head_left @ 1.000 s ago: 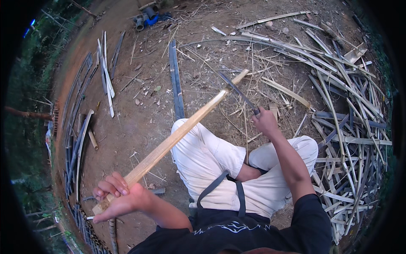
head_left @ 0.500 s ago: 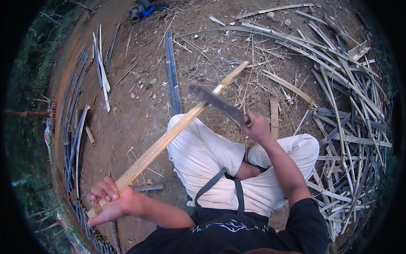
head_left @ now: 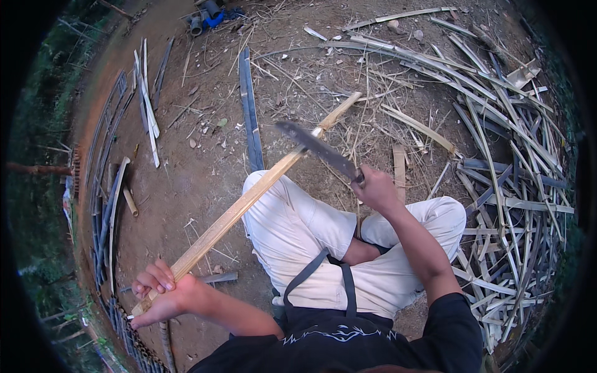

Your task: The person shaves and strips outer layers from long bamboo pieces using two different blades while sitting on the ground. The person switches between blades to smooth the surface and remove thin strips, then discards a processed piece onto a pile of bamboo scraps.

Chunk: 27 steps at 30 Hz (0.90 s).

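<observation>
A long pale bamboo strip [head_left: 235, 212] slants from the lower left up to the middle, passing over my left knee. My left hand [head_left: 163, 293] grips its near end, fingers curled over one edge and thumb along the other side. In my right hand [head_left: 377, 188] is the handle of a machete [head_left: 326, 154] with a broad dark blade. The blade crosses the strip a little short of its far end and appears to touch it there. Past the blade, the strip's surface looks rough and frayed.
A tangled heap of split bamboo strips [head_left: 504, 242] lies along the right. Dark bamboo lengths [head_left: 104, 217] rest at the left, and another dark strip [head_left: 250, 112] lies beyond my left knee. Fibres and shavings litter the soil [head_left: 186, 180]. Dark tubes with something blue [head_left: 212, 17] sit far off.
The blade looks sharper now, where it was slightly blurred before. Hands and strip keep nearly the same pose; the whole view has shifted slightly.
</observation>
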Each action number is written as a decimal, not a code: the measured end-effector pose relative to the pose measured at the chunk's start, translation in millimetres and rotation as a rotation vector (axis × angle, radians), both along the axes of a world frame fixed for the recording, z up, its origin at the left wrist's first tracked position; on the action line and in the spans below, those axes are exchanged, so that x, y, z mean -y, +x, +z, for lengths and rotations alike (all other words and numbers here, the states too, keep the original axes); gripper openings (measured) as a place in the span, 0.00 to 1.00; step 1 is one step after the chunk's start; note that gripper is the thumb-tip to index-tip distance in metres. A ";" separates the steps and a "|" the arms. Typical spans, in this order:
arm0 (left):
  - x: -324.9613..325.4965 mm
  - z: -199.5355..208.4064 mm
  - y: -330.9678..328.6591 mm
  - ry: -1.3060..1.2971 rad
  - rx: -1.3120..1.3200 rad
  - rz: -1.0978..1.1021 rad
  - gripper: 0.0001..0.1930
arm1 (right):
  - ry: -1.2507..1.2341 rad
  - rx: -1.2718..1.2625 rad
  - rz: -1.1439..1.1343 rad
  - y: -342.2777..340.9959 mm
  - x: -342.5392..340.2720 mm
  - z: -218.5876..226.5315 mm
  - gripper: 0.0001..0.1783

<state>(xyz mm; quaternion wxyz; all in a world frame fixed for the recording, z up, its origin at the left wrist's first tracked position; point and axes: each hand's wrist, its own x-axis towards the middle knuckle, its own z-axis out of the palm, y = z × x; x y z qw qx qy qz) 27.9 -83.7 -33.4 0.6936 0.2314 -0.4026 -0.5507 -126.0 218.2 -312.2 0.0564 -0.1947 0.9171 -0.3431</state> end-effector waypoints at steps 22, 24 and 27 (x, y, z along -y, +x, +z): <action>23.9 -9.4 7.5 -0.109 0.054 -0.151 0.42 | 0.085 -0.015 0.078 -42.7 -7.7 -17.5 0.15; 28.8 -4.7 8.7 -0.105 0.069 -0.170 0.43 | 0.104 -0.100 0.152 -63.1 -19.3 -35.7 0.15; 29.6 -8.5 1.8 -0.056 0.075 -0.135 0.43 | 0.267 0.279 -0.264 -125.9 -45.3 -70.0 0.16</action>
